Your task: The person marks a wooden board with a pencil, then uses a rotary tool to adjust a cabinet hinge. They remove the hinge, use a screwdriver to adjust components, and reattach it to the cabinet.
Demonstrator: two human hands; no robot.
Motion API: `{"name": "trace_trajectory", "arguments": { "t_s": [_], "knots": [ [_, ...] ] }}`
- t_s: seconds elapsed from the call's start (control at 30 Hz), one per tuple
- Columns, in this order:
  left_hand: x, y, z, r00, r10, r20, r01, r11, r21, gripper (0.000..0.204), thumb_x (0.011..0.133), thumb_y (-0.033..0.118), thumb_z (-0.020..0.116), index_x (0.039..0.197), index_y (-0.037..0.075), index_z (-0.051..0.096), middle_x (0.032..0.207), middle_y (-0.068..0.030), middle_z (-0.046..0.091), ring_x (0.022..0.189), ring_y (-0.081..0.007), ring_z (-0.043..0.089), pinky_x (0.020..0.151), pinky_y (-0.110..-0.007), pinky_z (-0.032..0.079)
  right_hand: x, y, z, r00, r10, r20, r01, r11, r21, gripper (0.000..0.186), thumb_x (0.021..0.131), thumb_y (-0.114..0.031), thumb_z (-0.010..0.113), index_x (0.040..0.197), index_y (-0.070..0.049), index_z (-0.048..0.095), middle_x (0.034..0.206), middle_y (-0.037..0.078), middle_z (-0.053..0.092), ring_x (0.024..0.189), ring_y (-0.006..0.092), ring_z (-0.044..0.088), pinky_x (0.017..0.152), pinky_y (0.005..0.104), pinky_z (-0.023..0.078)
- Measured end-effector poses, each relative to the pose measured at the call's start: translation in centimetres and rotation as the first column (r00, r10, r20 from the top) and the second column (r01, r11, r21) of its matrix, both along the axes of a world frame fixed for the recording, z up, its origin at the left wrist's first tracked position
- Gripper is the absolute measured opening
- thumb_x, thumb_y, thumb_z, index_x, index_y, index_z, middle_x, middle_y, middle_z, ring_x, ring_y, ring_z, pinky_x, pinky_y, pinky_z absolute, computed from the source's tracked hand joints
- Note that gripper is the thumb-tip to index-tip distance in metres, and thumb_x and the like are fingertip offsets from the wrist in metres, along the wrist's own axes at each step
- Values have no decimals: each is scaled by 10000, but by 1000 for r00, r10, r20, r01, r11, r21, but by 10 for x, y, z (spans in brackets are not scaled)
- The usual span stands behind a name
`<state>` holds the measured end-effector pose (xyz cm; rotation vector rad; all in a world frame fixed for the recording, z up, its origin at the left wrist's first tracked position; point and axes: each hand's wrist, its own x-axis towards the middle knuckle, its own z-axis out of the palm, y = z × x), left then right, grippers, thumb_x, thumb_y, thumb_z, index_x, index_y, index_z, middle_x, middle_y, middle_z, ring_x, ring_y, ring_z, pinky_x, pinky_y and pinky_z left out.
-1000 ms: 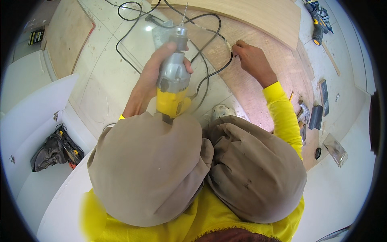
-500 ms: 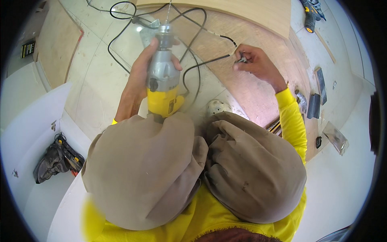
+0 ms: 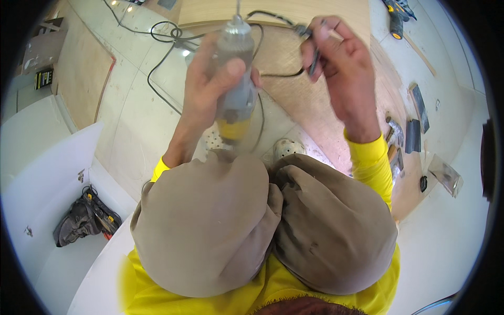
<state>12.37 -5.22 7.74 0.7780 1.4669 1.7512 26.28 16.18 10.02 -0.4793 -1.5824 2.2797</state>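
My left hand [image 3: 203, 84] is wrapped round the grey and yellow power drill [image 3: 237, 100], thumb across its body. The drill stands upright above my knees, its silver chuck [image 3: 234, 32] and thin bit pointing away from me; motion blurs it. To the right, my raised right hand [image 3: 346, 65] is closed, pinching a small dark metal piece that looks like a chuck key [image 3: 303, 31], together with the black power cord [image 3: 286, 74]. The fingers partly hide what they hold. A gap separates this hand from the drill.
Cord loops [image 3: 167, 32] lie on the tiles. A light wooden panel [image 3: 294, 13] is ahead, over a brown board [image 3: 315, 113]. At right are a hammer [image 3: 394, 131], dark strips [image 3: 413, 135] and a yellow-black tool [image 3: 396, 23]. A dark bag [image 3: 79, 223] sits at left.
My right hand has risen and come closer, carrying the small metal piece and cord upward. The drill has shifted right and been turned in my left hand, whose thumb now lies across its front.
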Motion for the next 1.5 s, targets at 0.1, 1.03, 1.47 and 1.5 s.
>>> {"name": "trace_trajectory", "arguments": {
  "t_s": [0.1,1.03,1.47,1.5],
  "knots": [
    [-6,20,-4,997,75,-5,-72,979,189,505,1079,385,734,1376,37,517,1032,-174,762,929,-216,753,814,-357,617,2,35,2,990,-132,-52,137,983,125,272,1165,-271,615,1233,-22,700,782,0,644,664,83,570,616,238,461],
    [52,73,-33,977,22,-214,10,989,146,679,1019,488,828,1425,37,524,1178,-102,740,1110,-187,719,971,-350,580,41,26,30,995,61,76,-55,995,-84,262,1119,-294,688,1104,-33,685,743,15,686,611,82,601,553,249,474],
    [94,98,-53,705,-59,-707,165,983,82,567,867,398,929,1275,95,679,1137,-61,716,1083,-319,648,1012,-489,449,100,53,1,909,52,414,-126,980,154,307,1094,-321,683,913,-74,692,659,-36,579,518,42,484,469,240,353],
    [96,103,-55,694,-50,-718,177,979,104,565,856,387,933,1267,96,678,1130,-58,718,1064,-316,656,1012,-496,451,102,55,0,879,71,471,-157,977,147,333,1092,-336,682,875,-83,688,651,-43,561,514,39,469,463,241,335]
  ]
}}
